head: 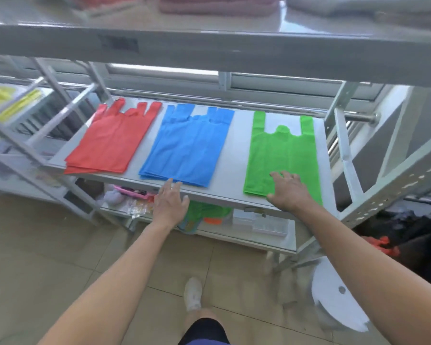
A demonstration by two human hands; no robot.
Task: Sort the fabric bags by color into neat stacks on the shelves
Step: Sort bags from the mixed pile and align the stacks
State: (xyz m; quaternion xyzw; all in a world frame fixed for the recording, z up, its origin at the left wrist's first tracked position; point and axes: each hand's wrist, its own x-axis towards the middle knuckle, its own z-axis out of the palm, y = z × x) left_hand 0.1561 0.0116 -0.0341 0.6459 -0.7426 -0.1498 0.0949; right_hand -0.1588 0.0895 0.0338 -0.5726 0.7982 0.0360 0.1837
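Three flat stacks of fabric bags lie side by side on the grey middle shelf [234, 155]: red bags [110, 140] at the left, blue bags [187, 148] in the middle, a green bag [281, 155] at the right. My right hand [288, 190] lies with spread, relaxed fingers on the green bag's near edge. My left hand [171, 200] hovers open at the shelf's front edge, just below the blue stack's near corner, holding nothing.
An upper shelf [209, 43] overhangs the bags, with pinkish folded fabric on top. The lower shelf [234, 235] holds green and orange items and clear boxes. Yellow bags [0, 98] sit on a rack at left. A white stool [334, 297] stands at right on the tiled floor.
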